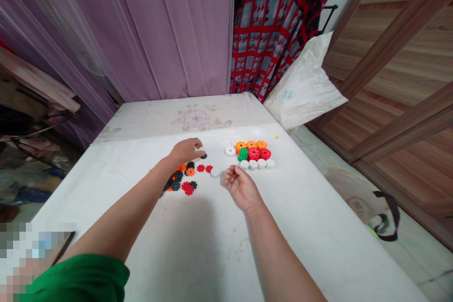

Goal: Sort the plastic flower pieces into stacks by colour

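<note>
My left hand (pixel 187 150) hovers over the table beside a pile of black and orange notched discs (pixel 177 177); its thumb and fingers are apart, with a small black disc (pixel 204 156) just beyond the thumb tip. My right hand (pixel 242 187) rests palm up with curled fingers; whether anything is inside cannot be made out. A white disc piece (pixel 215 172) lies left of its fingertips. Red discs (pixel 201 168) are between the hands, more red ones (pixel 188 188) nearer me. Beyond my right hand stand stacked discs: orange (pixel 251 145), red (pixel 254 154), green (pixel 243 154) and white (pixel 262 164).
The table (pixel 170 245) has a white cover with a flower print at its far end. A white bag (pixel 300 89) stands at the far right corner. Purple curtains (pixel 170 28) hang behind, and a round bag with dark handles (pixel 357 203) is on the floor at right.
</note>
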Tool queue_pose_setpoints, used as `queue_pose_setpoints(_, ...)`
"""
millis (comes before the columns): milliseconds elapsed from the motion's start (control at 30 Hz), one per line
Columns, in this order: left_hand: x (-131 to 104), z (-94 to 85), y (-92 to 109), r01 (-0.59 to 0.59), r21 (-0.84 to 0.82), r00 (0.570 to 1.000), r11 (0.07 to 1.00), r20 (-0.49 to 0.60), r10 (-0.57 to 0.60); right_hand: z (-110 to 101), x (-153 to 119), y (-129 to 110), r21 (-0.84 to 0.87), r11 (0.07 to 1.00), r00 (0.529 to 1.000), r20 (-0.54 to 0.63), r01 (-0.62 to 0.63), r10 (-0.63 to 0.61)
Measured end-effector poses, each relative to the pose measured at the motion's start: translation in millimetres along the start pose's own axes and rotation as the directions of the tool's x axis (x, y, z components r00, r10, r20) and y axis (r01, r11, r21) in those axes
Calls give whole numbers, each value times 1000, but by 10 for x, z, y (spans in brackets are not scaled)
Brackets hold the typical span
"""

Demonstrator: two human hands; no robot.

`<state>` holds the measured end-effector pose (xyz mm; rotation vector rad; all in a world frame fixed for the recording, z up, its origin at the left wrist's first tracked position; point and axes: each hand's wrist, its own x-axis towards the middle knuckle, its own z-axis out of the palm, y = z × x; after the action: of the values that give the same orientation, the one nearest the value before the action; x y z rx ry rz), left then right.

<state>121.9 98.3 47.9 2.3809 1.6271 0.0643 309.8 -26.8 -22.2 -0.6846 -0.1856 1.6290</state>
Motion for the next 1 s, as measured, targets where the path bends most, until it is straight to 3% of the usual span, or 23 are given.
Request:
queue_pose_setpoints(133,-339,147,192,-220,-130,975,967,-20,220,-3,4,-1,1,1000,1000,10,2,-2)
queue_pose_setpoints(267,-517,260,325,-274,-56,962,960,-26,273,6,-6,-4,-11,1000,1000,15,12,-12)
queue_pose_setpoints(1000,-437,263,366,-303,61,953,951,36,301,-4,9,6,-5,1000,1000,15,14,-14)
